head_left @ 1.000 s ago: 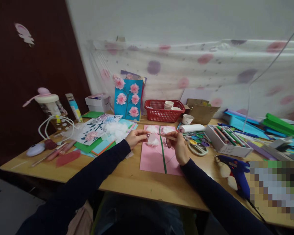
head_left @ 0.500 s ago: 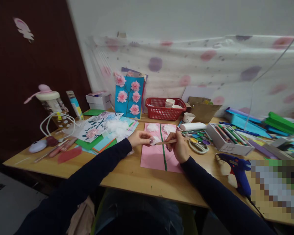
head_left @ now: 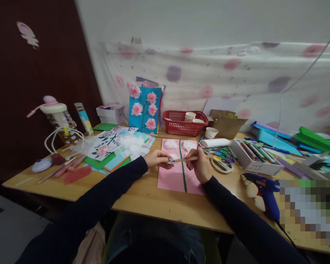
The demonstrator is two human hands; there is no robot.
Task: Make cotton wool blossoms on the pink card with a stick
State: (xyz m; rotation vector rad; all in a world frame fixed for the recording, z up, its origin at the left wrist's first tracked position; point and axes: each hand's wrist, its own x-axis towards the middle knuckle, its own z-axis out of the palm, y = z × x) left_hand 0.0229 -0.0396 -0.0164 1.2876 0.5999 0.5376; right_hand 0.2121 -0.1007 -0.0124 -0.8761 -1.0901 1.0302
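My left hand (head_left: 158,159) is closed, its fingertips pinching a small white tuft that looks like cotton (head_left: 170,160). A thin wood-coloured stick with a dark tip (head_left: 189,159), perhaps a pencil or brush, is gripped in my right hand (head_left: 200,165). Its tip meets the tuft at my left fingertips. Both hands are over a pink sheet (head_left: 169,179) with a green vertical stripe (head_left: 184,179) and faint drawn lines. Near the sheet's top, one white cotton puff (head_left: 171,144) lies left of the stripe and another cotton puff (head_left: 187,145) lies right of it, partly behind my right hand.
Loose cotton (head_left: 132,145) lies on papers at left. Behind stand a blue flower card (head_left: 139,119) and a red basket (head_left: 181,128). Scissors (head_left: 222,167), a marker box (head_left: 260,167) and a blue glue gun (head_left: 268,190) are at right. A bottle (head_left: 56,113) stands far left.
My hands stay nearly in place. The stick's dark tip now shows more clearly at the tuft, and less of the tuft shows at my left fingers. The view has shifted slightly.
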